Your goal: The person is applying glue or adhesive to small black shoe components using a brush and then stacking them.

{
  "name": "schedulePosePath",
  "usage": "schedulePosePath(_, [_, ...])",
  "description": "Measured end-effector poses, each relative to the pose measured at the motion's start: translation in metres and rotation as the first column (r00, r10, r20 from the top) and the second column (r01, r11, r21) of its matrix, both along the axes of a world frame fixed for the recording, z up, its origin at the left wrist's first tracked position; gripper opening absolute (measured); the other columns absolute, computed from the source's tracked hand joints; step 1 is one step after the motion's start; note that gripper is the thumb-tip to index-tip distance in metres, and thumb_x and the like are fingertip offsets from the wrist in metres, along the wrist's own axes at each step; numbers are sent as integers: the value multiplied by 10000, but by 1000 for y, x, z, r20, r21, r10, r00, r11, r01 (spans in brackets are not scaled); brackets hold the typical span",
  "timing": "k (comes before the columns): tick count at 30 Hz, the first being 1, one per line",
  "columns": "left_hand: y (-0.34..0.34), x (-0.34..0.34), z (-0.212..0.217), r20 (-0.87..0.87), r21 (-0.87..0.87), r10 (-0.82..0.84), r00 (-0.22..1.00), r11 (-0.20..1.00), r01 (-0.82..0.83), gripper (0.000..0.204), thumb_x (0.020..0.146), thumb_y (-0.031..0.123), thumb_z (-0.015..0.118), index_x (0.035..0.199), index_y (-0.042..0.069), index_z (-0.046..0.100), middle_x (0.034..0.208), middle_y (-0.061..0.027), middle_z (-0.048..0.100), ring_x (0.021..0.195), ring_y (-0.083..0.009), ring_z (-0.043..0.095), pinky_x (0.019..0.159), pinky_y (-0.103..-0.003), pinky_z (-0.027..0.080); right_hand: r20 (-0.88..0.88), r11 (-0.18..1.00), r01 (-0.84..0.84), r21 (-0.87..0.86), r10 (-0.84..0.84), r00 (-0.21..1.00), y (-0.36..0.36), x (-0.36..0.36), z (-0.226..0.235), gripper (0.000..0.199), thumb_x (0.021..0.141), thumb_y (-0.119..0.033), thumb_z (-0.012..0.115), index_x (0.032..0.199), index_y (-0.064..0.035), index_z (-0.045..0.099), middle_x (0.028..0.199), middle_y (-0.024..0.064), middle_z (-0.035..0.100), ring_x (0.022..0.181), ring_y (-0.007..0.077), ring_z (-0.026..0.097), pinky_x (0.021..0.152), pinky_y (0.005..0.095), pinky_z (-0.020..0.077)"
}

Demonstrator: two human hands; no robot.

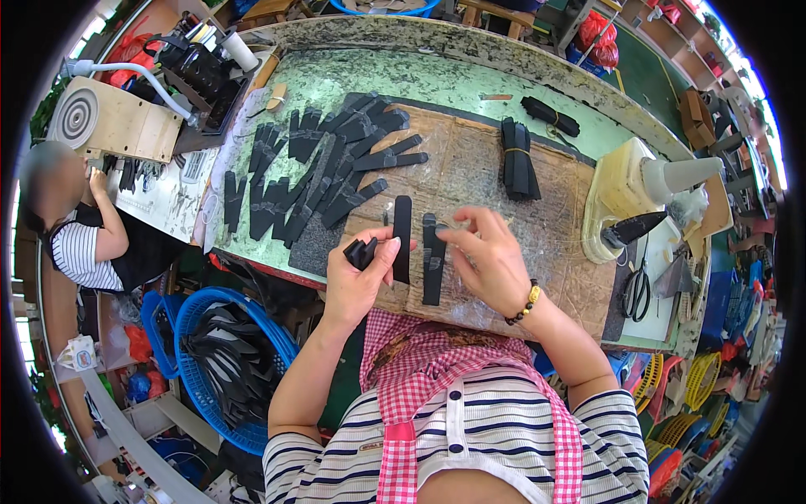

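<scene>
My left hand (365,269) is closed around a small bunch of black strips (359,254), whose ends stick up between thumb and fingers. Beside its fingertips a plain black strip (403,231) with a rounded top lies lengthwise on the brown board (537,252). My right hand (489,256) hovers over the board, fingers bent and apart, with nothing visible in them. Its fingertips are close to another black strip (432,273) that has greyish patches near its upper end. Many similar black strips (332,168) lie fanned in overlapping groups at the left of the board.
Two tied black bundles (520,164) (551,116) lie at the back right. A cream glue container (625,185) and black-handled scissors (636,294) are on the right. A blue basket (231,370) of black pieces stands lower left. Another person (84,227) sits by a machine (113,118).
</scene>
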State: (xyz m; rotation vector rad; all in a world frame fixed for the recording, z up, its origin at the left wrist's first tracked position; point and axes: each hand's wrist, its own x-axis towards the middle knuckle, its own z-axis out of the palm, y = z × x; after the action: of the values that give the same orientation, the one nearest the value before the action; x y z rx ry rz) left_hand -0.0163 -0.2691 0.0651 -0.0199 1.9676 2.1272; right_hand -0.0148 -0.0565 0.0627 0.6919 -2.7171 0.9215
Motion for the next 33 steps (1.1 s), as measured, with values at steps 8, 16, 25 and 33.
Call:
schedulePosePath(8, [14,20,20,-28,-41,-4,1000,999,3,213,916,77,621,1110,-10,632,648,30,566,536,-25,497,481,-180,376,-155,959,-96,-267,55,986,-13,-9,29,258,717,-143,743,971,-111,707,891,25,589,766,214,546,681,337,437])
schedulePosePath(16, [13,30,27,-126,-66,-48,991,997,40,183,891,28,640,1065,-26,647,932,-63,654,832,-76,595,711,-218,473,-141,946,-135,-295,96,985,-8,1,41,202,718,-106,744,917,-84,714,846,27,593,776,211,563,686,327,436])
schedulePosePath(25, [14,30,35,-449,-393,-105,887,915,-90,303,858,3,670,1142,9,564,802,-28,644,635,-34,539,574,-173,426,-16,920,-113,-375,116,993,-11,4,41,166,760,-39,718,925,-54,705,830,67,594,733,228,584,631,318,464])
schedulePosePath(33, [8,31,29,-224,-241,-106,969,969,50,311,850,-3,669,1152,3,596,862,-75,702,844,-95,667,714,-219,495,274,885,-45,-464,192,942,-8,7,47,130,831,-23,675,958,-21,705,861,72,605,742,129,612,665,250,491])
